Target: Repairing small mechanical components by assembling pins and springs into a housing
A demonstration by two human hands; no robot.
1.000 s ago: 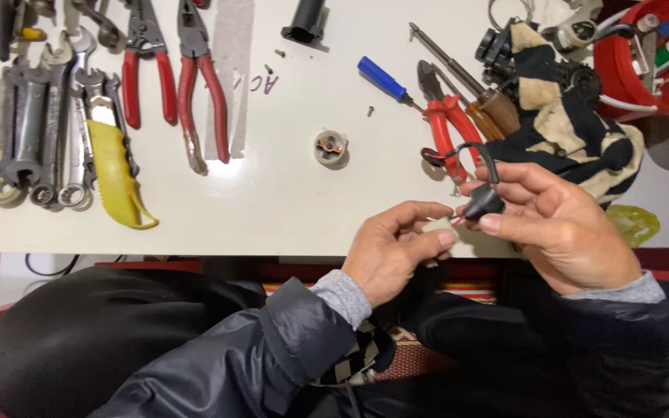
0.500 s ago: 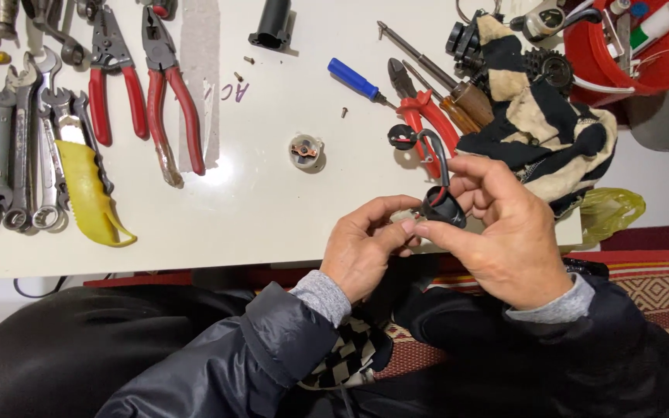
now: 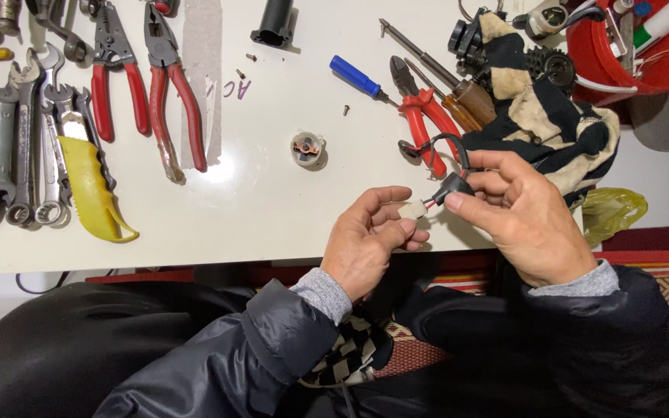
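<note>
My left hand (image 3: 369,236) pinches the white connector plug (image 3: 413,209), my right hand (image 3: 520,213) grips its black boot (image 3: 452,186) over the table edge (image 3: 234,251). Plug's out, wires showing; nothing joined yet.

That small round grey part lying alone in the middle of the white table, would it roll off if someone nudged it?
The small round part seems to sit on a flat end, so a nudge would probably slide it, not roll it. On its side, it might roll. It looks light, and the table looks glossy, so it may skid easily.
</note>
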